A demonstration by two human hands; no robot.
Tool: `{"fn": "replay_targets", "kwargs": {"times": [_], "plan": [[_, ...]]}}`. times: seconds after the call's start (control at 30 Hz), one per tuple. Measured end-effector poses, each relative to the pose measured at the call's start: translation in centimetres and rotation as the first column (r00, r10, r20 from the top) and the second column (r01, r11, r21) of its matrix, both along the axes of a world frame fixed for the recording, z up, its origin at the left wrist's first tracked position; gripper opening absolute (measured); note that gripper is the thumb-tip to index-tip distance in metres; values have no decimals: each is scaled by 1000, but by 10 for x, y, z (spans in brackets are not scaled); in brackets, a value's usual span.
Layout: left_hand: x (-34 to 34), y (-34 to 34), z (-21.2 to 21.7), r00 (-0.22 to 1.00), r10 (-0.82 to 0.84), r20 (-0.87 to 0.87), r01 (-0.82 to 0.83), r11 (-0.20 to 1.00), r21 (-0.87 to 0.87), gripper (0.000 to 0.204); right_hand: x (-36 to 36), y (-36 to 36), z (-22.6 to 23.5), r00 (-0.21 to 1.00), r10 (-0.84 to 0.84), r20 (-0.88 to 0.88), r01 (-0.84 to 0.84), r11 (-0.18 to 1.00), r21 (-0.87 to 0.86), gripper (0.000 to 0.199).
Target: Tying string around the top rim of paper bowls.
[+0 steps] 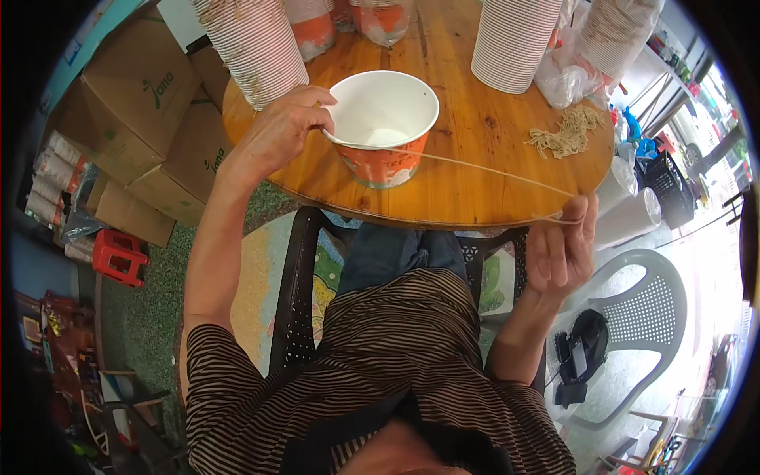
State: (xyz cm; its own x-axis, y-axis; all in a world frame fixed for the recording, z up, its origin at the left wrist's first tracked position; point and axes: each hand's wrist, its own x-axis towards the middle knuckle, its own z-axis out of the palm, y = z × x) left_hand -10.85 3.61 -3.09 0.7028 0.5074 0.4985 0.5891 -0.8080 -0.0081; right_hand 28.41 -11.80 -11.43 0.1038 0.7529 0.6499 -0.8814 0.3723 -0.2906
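Seen from the head camera, a seated person in a striped top works at a round wooden table [475,150]. The left hand [277,131] rests against the rim of an orange-and-white paper bowl [384,131] that stands upright near the table's front edge, its fingers pinched on one end of a thin pale string [483,166]. The string runs taut from the bowl's rim across the tabletop to the right hand [564,249], held just off the table's edge, where thumb and fingertips are pressed together on the other end. A loose bundle of the same strings [566,133] lies on the table to the right. Tall stacks of paper cups [513,39] stand behind the bowl, cardboard boxes [142,95] sit on the floor at left, and a white plastic chair [645,309] stands at right
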Motion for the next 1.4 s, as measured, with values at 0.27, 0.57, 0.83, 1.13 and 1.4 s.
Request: {"fn": "replay_targets", "kwargs": {"times": [0.27,0.57,0.83,1.13,1.4], "plan": [[37,-15,6,955,67,290,-176,913,367,34,-6,4,5,870,-416,264,451,889,-84,34],[156,-97,-70,885,-374,276,311,918,246,41,-10,19,39,868,-433,242,454,890,-37,32],[181,-48,-47,890,169,424,-269,945,186,50,-24,33,87,819,-468,332,478,877,57,33],[90,-46,-10,981,-75,176,99,987,-128,25,8,132,100,799,-493,344,525,851,1,35],[75,-47,0,966,-158,206,212,937,-279,14,29,143,24,693,-424,583,669,679,-302,28]]}}
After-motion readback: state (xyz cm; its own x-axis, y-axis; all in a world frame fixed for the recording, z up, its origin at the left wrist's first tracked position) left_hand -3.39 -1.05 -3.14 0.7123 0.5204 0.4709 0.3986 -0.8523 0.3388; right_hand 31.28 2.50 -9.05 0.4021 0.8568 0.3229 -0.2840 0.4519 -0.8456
